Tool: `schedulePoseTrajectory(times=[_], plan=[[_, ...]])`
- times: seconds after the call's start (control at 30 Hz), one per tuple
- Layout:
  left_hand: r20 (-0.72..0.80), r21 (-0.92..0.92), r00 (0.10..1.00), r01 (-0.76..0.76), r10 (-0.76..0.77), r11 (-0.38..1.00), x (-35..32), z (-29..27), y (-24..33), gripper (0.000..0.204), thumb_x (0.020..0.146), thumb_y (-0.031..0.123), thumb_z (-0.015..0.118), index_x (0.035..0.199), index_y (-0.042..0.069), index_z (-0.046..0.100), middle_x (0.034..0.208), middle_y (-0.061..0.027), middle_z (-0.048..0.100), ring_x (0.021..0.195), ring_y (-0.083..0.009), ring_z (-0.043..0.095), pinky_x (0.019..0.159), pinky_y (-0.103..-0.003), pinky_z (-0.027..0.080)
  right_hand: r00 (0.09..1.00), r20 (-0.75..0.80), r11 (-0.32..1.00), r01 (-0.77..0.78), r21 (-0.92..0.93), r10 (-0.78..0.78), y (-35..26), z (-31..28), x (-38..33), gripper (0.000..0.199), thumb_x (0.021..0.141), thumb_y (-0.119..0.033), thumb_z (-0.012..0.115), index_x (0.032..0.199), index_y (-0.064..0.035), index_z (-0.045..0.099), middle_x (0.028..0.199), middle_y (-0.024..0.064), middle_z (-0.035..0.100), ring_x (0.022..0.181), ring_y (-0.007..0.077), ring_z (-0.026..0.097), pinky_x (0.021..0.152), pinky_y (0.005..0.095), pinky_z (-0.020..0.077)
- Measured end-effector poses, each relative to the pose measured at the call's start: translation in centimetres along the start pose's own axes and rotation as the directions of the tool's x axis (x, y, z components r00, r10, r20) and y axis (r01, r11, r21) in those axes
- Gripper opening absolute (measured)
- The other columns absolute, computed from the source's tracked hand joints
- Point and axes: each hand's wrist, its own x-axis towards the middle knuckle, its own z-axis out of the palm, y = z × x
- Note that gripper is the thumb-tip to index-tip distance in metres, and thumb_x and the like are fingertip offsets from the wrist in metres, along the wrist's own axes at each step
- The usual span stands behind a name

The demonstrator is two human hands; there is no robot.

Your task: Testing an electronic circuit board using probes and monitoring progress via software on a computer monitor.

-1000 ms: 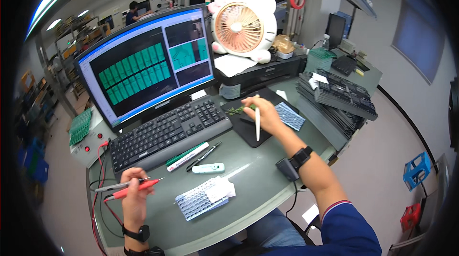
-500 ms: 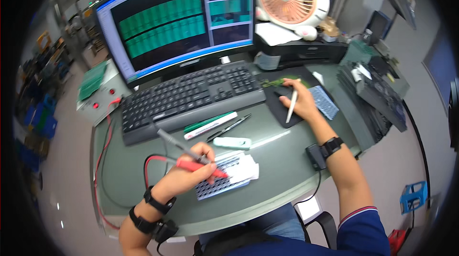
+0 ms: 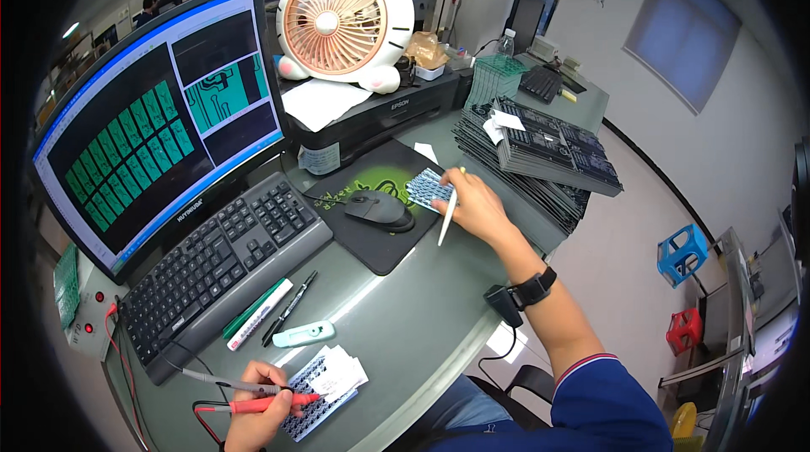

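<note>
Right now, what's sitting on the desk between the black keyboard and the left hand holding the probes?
In the head view, between the keyboard and the left hand lie a green-and-white marker, a black pen and a pale green tool.

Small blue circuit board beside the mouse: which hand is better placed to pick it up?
Probably the right hand: it already rests at the small blue circuit board beside the mouse, holding a white pen. The left hand is far off, holding red and black probes.
</note>
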Motion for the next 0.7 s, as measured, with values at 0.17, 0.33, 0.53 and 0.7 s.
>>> schedulePoseTrajectory(times=[0.17,0.33,0.53,0.7], plan=[[-0.015,0.000,1.000,0.019,-0.019,1.000,-0.1,0.1,0.0,0.022,0.086,0.006,0.060,0.096,0.004,0.041,0.088,-0.0078,0.049,0.066,-0.0147,0.063,0.056,-0.028,0.056,0.989,0.131,0.992,-0.056,-0.111,0.071,1.9,0.6,-1.1,0.043,0.074,-0.033,0.076,0.103,-0.0099,0.055,0.096,0.0121,0.061,0.094,0.0335,0.059,0.077,0.0450,0.0475],[0.016,0.043,1.000,0.016,-0.016,0.999,0.0,-0.7,0.0,0.017,0.087,0.005,0.058,0.097,0.004,0.043,0.088,-0.0060,0.054,0.070,-0.0117,0.063,0.062,-0.026,0.053,0.989,0.128,0.966,-0.037,-0.255,0.071,0.6,1.0,0.2,0.045,0.072,-0.033,0.076,0.104,-0.0093,0.055,0.099,0.0108,0.062,0.097,0.0327,0.059,0.079,0.0465,0.0474],[0.075,0.052,0.997,0.018,-0.022,0.998,0.5,-0.6,0.4,0.017,0.089,0.011,0.058,0.097,0.006,0.045,0.085,-0.0026,0.056,0.069,-0.0060,0.060,0.061,-0.022,0.048,0.946,0.053,0.921,0.298,0.249,-0.320,-4.1,2.1,1.3,0.044,0.077,-0.027,0.075,0.110,-0.0058,0.055,0.130,0.0180,0.054,0.119,0.0355,0.051,0.098,0.0425,0.0403],[0.135,0.070,0.991,0.012,-0.021,0.997,-0.2,-0.9,0.3,0.018,0.091,0.015,0.058,0.096,0.006,0.044,0.089,-0.0022,0.052,0.070,-0.0057,0.059,0.063,-0.021,0.050,0.955,0.108,0.837,0.183,0.517,-0.276,-6.4,6.4,2.5,0.045,0.076,-0.024,0.076,0.111,-0.0050,0.055,0.132,0.0177,0.053,0.121,0.0359,0.051,0.102,0.0405,0.0385]])
